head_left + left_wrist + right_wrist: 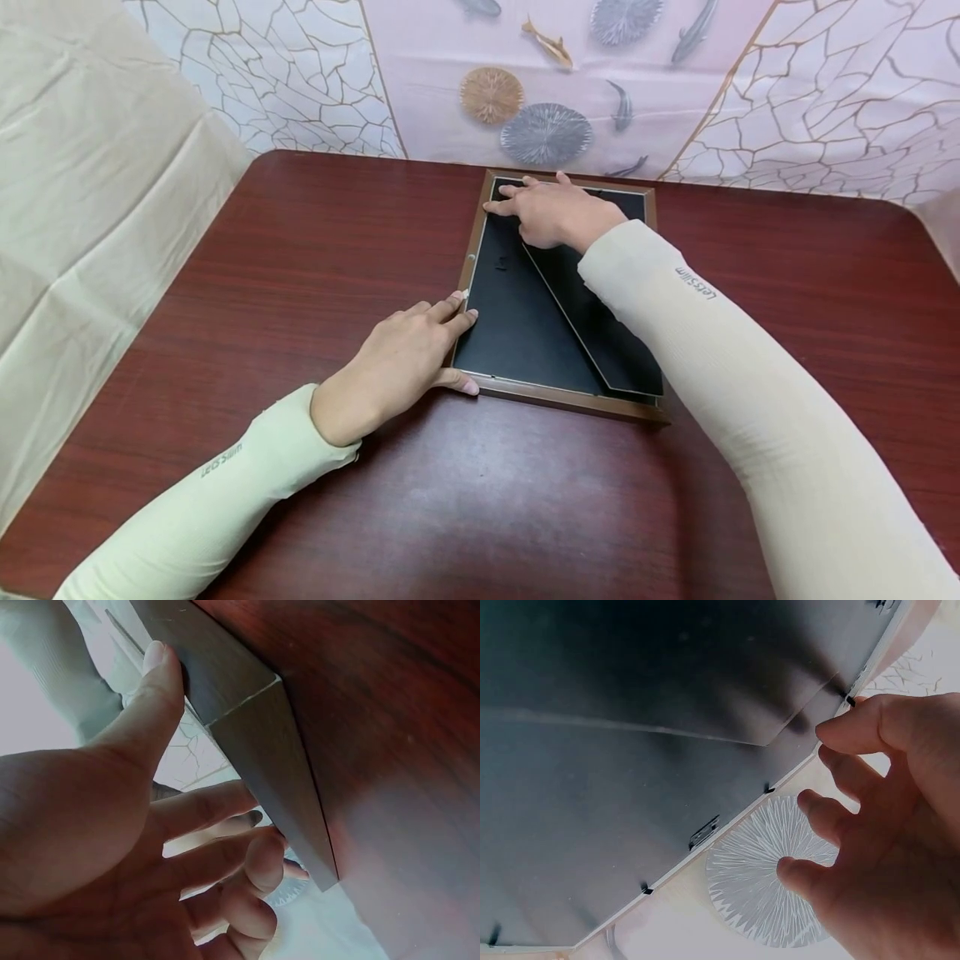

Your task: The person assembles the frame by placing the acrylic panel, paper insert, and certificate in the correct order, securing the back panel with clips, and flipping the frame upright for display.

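A brown picture frame [570,400] lies face down, its black backing board [510,333] showing. A black easel stand [600,325] slants across the board. My left hand [405,354] rests at the near left corner, fingers on the left rail and thumb along the near rail. In the left wrist view the left thumb [154,690] lies straight against the frame's side. Over the far end of the board, my right hand [555,212] is spread, its fingers loosely bent. Its fingertips are close to a small black tab [850,700] on the frame's edge in the right wrist view.
The frame lies on a reddish-brown wooden table [300,242], near its far edge. A patterned cloth [420,75] hangs behind the table, and a pale cloth [82,200] hangs on the left. More black tabs [646,889] and a metal hanger [704,832] line the frame's edge.
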A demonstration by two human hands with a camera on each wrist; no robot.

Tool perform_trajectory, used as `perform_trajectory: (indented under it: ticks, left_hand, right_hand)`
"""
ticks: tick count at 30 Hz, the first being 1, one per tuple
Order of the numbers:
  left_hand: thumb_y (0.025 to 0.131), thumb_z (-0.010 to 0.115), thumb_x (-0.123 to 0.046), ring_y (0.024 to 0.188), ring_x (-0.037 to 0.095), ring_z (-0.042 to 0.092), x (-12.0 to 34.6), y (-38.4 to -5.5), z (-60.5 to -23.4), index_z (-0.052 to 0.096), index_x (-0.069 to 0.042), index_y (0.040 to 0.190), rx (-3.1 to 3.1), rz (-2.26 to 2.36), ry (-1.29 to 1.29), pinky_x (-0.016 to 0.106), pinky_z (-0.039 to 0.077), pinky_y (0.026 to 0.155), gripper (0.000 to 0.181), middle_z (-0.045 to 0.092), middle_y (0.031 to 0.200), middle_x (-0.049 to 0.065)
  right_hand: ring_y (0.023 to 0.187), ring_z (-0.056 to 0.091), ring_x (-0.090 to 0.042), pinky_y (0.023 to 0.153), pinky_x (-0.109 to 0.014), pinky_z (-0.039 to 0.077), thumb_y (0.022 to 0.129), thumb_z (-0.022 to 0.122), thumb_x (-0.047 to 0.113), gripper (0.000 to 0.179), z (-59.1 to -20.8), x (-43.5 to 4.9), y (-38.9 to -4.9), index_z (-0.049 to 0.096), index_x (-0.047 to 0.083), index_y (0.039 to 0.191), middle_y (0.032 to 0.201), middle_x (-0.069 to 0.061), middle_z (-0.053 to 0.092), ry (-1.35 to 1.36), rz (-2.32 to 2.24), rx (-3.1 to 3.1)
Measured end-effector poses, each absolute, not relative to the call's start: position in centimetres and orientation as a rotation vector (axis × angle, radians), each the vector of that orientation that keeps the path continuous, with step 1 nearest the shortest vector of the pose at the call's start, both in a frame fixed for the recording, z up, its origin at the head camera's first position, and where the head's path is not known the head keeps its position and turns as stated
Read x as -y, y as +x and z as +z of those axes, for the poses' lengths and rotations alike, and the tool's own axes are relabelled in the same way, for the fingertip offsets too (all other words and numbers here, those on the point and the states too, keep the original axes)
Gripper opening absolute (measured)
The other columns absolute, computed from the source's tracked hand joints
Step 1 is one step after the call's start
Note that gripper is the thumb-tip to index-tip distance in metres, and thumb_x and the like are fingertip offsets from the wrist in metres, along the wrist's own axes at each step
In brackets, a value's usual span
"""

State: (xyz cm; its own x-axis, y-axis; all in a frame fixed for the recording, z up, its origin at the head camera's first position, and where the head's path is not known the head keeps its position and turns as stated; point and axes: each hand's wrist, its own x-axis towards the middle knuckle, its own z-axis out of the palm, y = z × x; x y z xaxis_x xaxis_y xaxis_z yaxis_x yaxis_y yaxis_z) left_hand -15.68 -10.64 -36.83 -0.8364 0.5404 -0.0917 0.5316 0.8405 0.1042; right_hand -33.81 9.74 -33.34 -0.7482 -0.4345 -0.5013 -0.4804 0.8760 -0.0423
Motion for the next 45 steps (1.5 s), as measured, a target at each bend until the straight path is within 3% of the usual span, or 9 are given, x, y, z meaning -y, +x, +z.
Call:
perform_trajectory:
  ticks: [15, 30, 34, 39, 45]
  left_hand:
    - [0.08, 0.077, -0.064, 0.131, 0.038, 0.062, 10.9, -15.7, -37.2, 0.055, -0.007, 0.153, -2.927, 0.141, 0.874, 0.049, 0.056, 0.102, 0.095, 0.046, 0.162, 0.018]
    - [0.084, 0.076, -0.064, 0.133, 0.039, 0.061, 11.5, -15.6, -37.5, 0.052, -0.007, 0.154, -2.908, 0.22, 0.899, 0.05, 0.054, 0.105, 0.093, 0.043, 0.164, 0.018]
    - [0.085, 0.076, -0.064, 0.132, 0.038, 0.06, 11.7, -15.5, -37.5, 0.052, -0.008, 0.155, -2.898, 0.25, 0.894, 0.051, 0.054, 0.105, 0.093, 0.042, 0.165, 0.017]
    - [0.085, 0.078, -0.061, 0.118, 0.036, 0.063, 12.0, -15.8, -37.6, 0.054, -0.006, 0.153, -2.891, 0.308, 0.937, 0.049, 0.055, 0.102, 0.091, 0.044, 0.164, 0.018]
    - [0.083, 0.084, -0.053, 0.096, 0.027, 0.053, 12.4, -16.2, -37.5, 0.058, -0.007, 0.149, -2.837, 0.435, 0.943, 0.041, 0.055, 0.088, 0.085, 0.044, 0.164, 0.017]
  right_hand:
    - [0.163, -0.013, -0.036, 0.126, -0.07, -0.005, 0.11, 0.037, 0.01, 0.074, -33.7, -10.1, -33.9, 0.002, 0.04, 0.168, 0.178, -0.005, -0.009, -0.639, 0.148, -2.49]
    - [0.161, -0.023, -0.035, 0.125, -0.07, -0.009, 0.108, 0.032, 0.005, 0.077, -33.2, -9.9, -33.3, 0.001, 0.042, 0.167, 0.177, -0.001, -0.017, -0.607, 0.109, -2.449]
    - [0.164, -0.012, -0.035, 0.126, -0.069, -0.006, 0.105, 0.032, 0.001, 0.074, -33.0, -10.1, -31.2, 0.017, 0.036, 0.168, 0.179, 0.0, -0.003, -0.747, 0.047, -2.485]
    - [0.163, 0.015, -0.038, 0.127, -0.069, 0.01, 0.103, 0.038, 0.0, 0.066, -33.3, -10.6, -27.3, 0.039, 0.027, 0.163, 0.174, -0.004, 0.027, -1.009, -0.074, -2.528]
    - [0.162, 0.022, -0.034, 0.128, -0.065, 0.015, 0.105, 0.044, 0.003, 0.06, -33.6, -10.4, -24.1, 0.045, 0.025, 0.16, 0.171, -0.003, 0.035, -1.135, -0.097, -2.501]
